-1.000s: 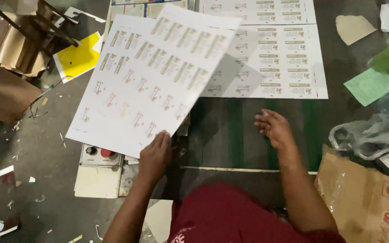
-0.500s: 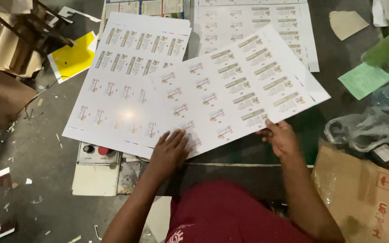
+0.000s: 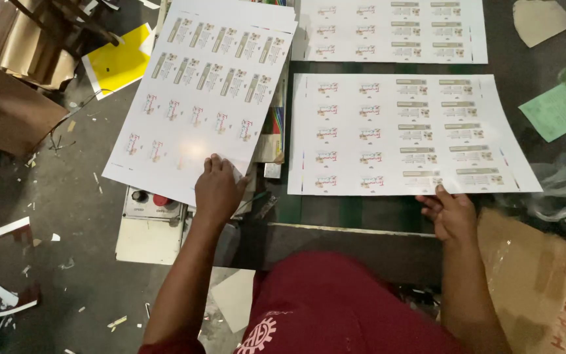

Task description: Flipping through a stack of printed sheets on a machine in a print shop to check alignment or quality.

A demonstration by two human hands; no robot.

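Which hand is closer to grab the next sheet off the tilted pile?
Probably the left hand: it already rests on the tilted stack of printed sheets. The right hand touches the flat sheet.

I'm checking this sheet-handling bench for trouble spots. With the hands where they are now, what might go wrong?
1. The left hand presses on the left printed sheet, which overhangs the bench above a control box with buttons; it may sag or crease.
2. The right hand holds only the near edge of the right printed sheet, so it might skew against the sheet beyond it.
3. Scraps litter the floor; a slipped sheet would likely get dirty.
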